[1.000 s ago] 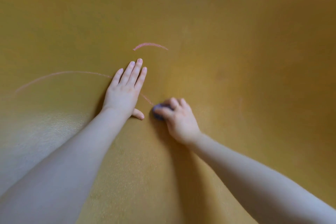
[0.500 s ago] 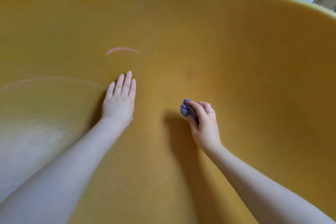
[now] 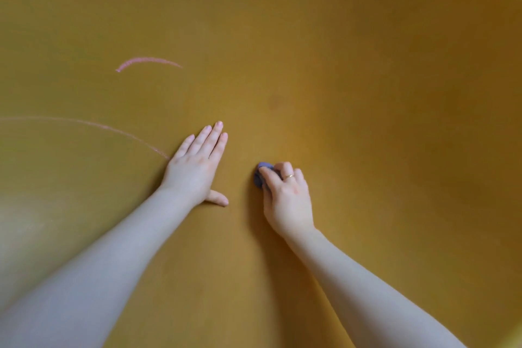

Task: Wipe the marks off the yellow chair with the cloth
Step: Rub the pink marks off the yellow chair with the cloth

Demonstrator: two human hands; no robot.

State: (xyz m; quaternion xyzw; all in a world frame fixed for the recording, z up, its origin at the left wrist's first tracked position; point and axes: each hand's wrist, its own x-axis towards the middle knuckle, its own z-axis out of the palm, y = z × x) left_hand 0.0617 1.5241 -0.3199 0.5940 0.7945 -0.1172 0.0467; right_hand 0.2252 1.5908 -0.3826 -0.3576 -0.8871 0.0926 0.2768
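The yellow chair (image 3: 353, 87) fills nearly your whole view, its curved shell rising to a pale rim at the upper right. You can count two pink marks on it: a long faint arc (image 3: 93, 126) at far left, running down to the edge of your left hand, and a short bolder stroke (image 3: 147, 61) above it. Your left hand (image 3: 196, 169) lies flat on the shell, fingers straight and together, thumb out. Just beside it, apart, your right hand (image 3: 285, 195) curls round one small purple cloth (image 3: 261, 175), pressing it against the shell. Broad bare yellow surface stretches to the right.
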